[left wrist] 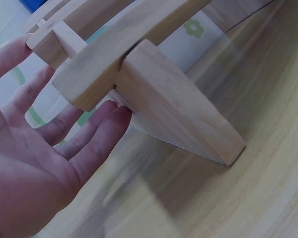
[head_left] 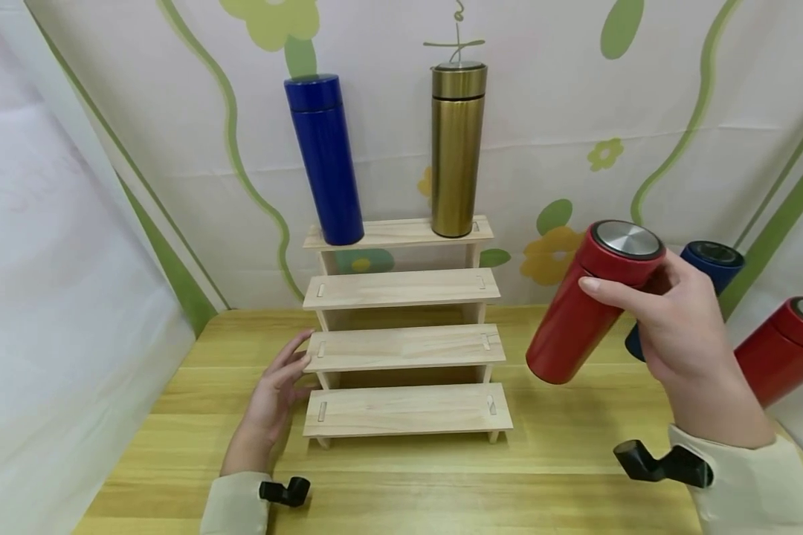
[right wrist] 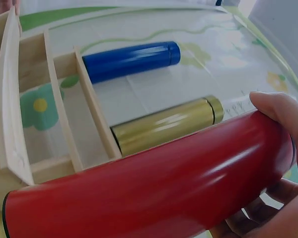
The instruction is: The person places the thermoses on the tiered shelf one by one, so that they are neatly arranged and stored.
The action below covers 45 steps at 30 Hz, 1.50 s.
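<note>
My right hand (head_left: 685, 319) grips a red thermos bottle (head_left: 578, 312) near its silver-topped lid, tilted and held up to the right of a stepped wooden rack (head_left: 404, 349). In the right wrist view, the red bottle's body fills the lower part, with thumb and fingers around its lid end. My left hand (head_left: 274, 394) touches the rack's left side; in the left wrist view its fingers (left wrist: 107, 131) lie extended along the boards' ends. On the top step stand a blue thermos bottle (head_left: 328, 163) at the left and a gold thermos bottle (head_left: 456, 152) at the right.
Behind my right hand stands a dark blue bottle (head_left: 716, 260), partly hidden. Another red bottle (head_left: 786, 345) is at the right edge. The rack stands on a wooden table (head_left: 388, 498), with a flower-patterned cloth (head_left: 549, 119) behind and a white cloth (head_left: 73, 260) at the left.
</note>
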Tool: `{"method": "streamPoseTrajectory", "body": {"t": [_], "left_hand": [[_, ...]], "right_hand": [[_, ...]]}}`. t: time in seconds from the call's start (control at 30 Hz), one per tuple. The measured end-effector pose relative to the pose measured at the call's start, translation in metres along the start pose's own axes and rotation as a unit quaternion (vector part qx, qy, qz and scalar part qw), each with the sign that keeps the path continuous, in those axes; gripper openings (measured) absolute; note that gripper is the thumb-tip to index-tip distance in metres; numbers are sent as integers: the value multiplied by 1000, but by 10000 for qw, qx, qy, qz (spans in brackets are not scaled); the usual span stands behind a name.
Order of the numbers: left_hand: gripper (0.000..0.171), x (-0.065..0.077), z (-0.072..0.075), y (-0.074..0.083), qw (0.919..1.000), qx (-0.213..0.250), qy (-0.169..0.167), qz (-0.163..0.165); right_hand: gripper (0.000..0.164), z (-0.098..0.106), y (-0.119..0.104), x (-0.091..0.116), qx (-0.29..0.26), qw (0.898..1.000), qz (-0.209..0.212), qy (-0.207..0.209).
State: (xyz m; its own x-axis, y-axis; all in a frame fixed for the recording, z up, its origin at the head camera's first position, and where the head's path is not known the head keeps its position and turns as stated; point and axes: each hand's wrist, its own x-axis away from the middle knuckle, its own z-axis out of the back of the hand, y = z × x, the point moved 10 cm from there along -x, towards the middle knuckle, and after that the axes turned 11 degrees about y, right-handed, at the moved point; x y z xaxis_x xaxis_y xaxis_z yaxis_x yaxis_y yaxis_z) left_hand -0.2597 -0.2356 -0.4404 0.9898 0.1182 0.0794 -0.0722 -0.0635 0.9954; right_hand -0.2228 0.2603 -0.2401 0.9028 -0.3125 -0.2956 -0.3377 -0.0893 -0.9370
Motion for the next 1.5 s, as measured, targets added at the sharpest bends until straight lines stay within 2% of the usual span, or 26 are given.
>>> {"method": "streamPoseTrajectory", "body": {"t": [0.33, 0.6, 0.83, 1.13, 1.5], "left_hand": [[56, 0, -2, 1, 10000, -13, 2, -47], [56, 2, -3, 1, 9999, 14, -41, -96], [57, 3, -2, 2, 10000, 6, -37, -77], [56, 3, 0, 2, 9999, 30, -70, -82], [56, 2, -2, 3, 9999, 54, -90, -86]], "right_hand": [[45, -33, -10, -3, -15, 9995, 78, -304], [47, -59, -8, -3, 704, 9960, -309, -451], [53, -89, -12, -4, 997, 9926, -345, -608], [52, -117, -20, -4, 945, 9914, -304, -848], [55, -149, -19, -8, 696, 9898, -309, -1206]]}}
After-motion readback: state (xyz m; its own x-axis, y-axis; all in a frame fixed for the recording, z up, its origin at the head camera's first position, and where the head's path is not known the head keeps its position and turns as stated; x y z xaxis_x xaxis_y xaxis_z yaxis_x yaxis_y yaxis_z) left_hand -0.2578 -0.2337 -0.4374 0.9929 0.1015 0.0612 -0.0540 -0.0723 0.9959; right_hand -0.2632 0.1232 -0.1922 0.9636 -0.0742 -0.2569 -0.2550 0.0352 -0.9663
